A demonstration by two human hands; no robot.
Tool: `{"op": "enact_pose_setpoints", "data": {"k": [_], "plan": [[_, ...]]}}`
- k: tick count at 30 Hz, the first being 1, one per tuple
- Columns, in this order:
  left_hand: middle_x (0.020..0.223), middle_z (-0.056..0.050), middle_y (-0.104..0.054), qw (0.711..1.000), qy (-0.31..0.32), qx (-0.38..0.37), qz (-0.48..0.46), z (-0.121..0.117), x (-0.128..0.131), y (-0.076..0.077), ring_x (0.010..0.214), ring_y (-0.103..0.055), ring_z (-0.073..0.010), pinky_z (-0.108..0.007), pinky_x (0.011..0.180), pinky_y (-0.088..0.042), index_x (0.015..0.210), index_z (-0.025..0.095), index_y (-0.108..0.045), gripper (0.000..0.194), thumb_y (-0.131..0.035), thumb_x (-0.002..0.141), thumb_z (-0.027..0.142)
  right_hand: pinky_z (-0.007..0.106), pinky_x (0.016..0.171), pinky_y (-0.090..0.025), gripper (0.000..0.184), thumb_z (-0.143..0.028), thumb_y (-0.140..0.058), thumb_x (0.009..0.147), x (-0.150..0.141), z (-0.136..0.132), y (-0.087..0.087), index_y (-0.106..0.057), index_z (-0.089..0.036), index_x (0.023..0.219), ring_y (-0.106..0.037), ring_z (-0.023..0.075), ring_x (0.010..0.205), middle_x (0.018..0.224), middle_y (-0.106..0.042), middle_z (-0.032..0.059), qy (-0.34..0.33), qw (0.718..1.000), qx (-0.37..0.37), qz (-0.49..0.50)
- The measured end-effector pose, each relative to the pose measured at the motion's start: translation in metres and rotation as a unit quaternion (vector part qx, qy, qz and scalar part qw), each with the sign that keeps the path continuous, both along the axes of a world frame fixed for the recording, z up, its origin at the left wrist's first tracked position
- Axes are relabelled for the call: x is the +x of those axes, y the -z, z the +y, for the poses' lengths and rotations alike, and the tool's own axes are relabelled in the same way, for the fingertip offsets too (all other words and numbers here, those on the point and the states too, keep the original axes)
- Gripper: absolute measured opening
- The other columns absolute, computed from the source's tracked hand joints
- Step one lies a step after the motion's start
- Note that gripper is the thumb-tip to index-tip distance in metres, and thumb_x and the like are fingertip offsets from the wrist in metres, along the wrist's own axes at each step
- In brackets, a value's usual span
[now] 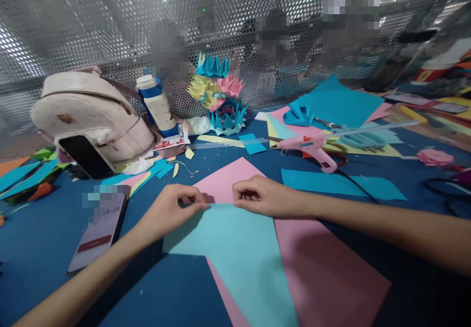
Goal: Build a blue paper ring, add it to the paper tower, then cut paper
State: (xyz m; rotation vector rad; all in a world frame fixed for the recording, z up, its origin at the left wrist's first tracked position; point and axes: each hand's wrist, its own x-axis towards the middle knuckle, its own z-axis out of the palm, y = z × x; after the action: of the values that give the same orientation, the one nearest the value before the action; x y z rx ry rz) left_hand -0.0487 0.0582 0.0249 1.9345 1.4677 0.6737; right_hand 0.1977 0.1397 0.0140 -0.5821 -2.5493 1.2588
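A light blue paper sheet lies on top of a larger pink paper sheet on the dark blue table. My left hand pinches the blue sheet's far edge at its left part, fingers curled together. My right hand presses and pinches the same far edge a little to the right, fingers closed. The two hands are a short gap apart along that edge.
A pink glue gun, scissors and more coloured sheets lie beyond the right hand. Folded paper flowers, a bottle and a white backpack with a phone stand at the back left. Another phone lies at the left.
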Motion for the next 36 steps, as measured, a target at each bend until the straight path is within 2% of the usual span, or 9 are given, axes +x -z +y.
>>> {"op": "enact_pose_setpoints", "data": {"k": [7,11,16,21,25,27,29,32,36], "plan": [[0.067,-0.001,-0.067,0.989,-0.121,0.006,-0.080,0.019,-0.048,-0.016,0.063,-0.057,-0.0144,-0.022,0.056,-0.040,0.068,0.019,-0.072,0.026,-0.075,0.075,0.044,0.023,0.057,-0.033,0.026,-0.032,-0.055,0.090,0.003,0.014,-0.009,-0.048,-0.018,0.069,-0.041,0.0098,0.061,0.068,-0.047,-0.0029,0.074,0.993,0.015,0.095],[0.066,0.000,-0.064,0.965,-0.215,0.014,-0.151,0.018,-0.065,-0.028,0.058,-0.054,-0.0127,-0.020,0.051,-0.039,0.070,0.017,-0.071,0.032,-0.084,0.063,0.046,0.024,0.052,-0.036,0.029,-0.040,-0.058,0.089,0.006,0.018,-0.013,-0.049,-0.019,0.072,-0.047,0.0097,0.053,0.064,-0.049,-0.0035,0.103,0.986,-0.044,0.124],[0.062,0.002,-0.062,0.918,-0.314,0.124,-0.207,0.020,-0.097,-0.038,0.053,-0.048,-0.0101,-0.018,0.044,-0.033,0.073,0.017,-0.070,0.036,-0.087,0.059,0.045,0.024,0.053,-0.041,0.031,-0.044,-0.063,0.087,0.008,0.021,-0.008,-0.051,-0.019,0.074,-0.052,0.0110,0.053,0.058,-0.051,-0.0035,0.160,0.969,-0.094,0.161],[0.057,0.003,-0.061,0.937,-0.270,0.102,-0.199,0.016,-0.090,-0.039,0.052,-0.050,-0.0097,-0.018,0.045,-0.036,0.064,0.016,-0.066,0.031,-0.087,0.058,0.039,0.021,0.048,-0.035,0.033,-0.051,-0.060,0.089,0.002,0.021,0.000,-0.055,-0.018,0.086,-0.051,0.0091,0.059,0.077,-0.059,-0.0001,0.199,0.945,-0.183,0.187],[0.059,0.002,-0.062,0.952,-0.225,0.065,-0.200,0.010,-0.066,-0.038,0.053,-0.053,-0.0094,-0.016,0.047,-0.040,0.060,0.017,-0.063,0.030,-0.086,0.059,0.036,0.022,0.063,-0.044,0.035,-0.047,-0.063,0.088,-0.002,0.016,0.000,-0.057,-0.021,0.110,-0.056,0.0109,0.081,0.113,-0.060,0.0051,0.193,0.949,-0.191,0.162],[0.060,0.001,-0.063,0.950,-0.220,0.054,-0.214,0.008,-0.058,-0.038,0.054,-0.055,-0.0097,-0.017,0.047,-0.041,0.058,0.017,-0.063,0.030,-0.087,0.058,0.035,0.025,0.071,-0.046,0.038,-0.046,-0.065,0.087,-0.002,0.014,0.000,-0.058,-0.021,0.115,-0.056,0.0144,0.094,0.120,-0.059,0.0066,0.165,0.957,-0.189,0.147],[0.060,0.001,-0.063,0.947,-0.226,0.043,-0.222,0.007,-0.054,-0.037,0.053,-0.055,-0.0098,-0.017,0.047,-0.041,0.057,0.016,-0.063,0.031,-0.088,0.056,0.035,0.027,0.074,-0.046,0.036,-0.047,-0.067,0.084,-0.001,0.014,0.001,-0.064,-0.018,0.106,-0.057,0.0165,0.094,0.108,-0.063,0.0067,0.130,0.966,-0.184,0.127],[0.058,0.001,-0.063,0.945,-0.237,0.023,-0.223,0.007,-0.056,-0.033,0.051,-0.054,-0.0101,-0.017,0.045,-0.040,0.060,0.016,-0.066,0.032,-0.087,0.059,0.040,0.026,0.066,-0.042,0.035,-0.049,-0.071,0.081,0.001,0.015,0.002,-0.066,-0.015,0.082,-0.055,0.0134,0.074,0.080,-0.062,0.0024,0.117,0.967,-0.192,0.120],[0.072,-0.003,-0.073,0.959,-0.204,0.030,-0.195,0.012,-0.064,-0.028,0.064,-0.063,-0.0140,-0.019,0.054,-0.046,0.072,0.018,-0.075,0.027,-0.082,0.069,0.044,0.025,0.060,-0.038,0.036,-0.048,-0.072,0.081,0.003,0.018,0.000,-0.062,-0.014,0.073,-0.050,0.0107,0.063,0.068,-0.057,-0.0008,0.122,0.962,-0.186,0.160]]}}
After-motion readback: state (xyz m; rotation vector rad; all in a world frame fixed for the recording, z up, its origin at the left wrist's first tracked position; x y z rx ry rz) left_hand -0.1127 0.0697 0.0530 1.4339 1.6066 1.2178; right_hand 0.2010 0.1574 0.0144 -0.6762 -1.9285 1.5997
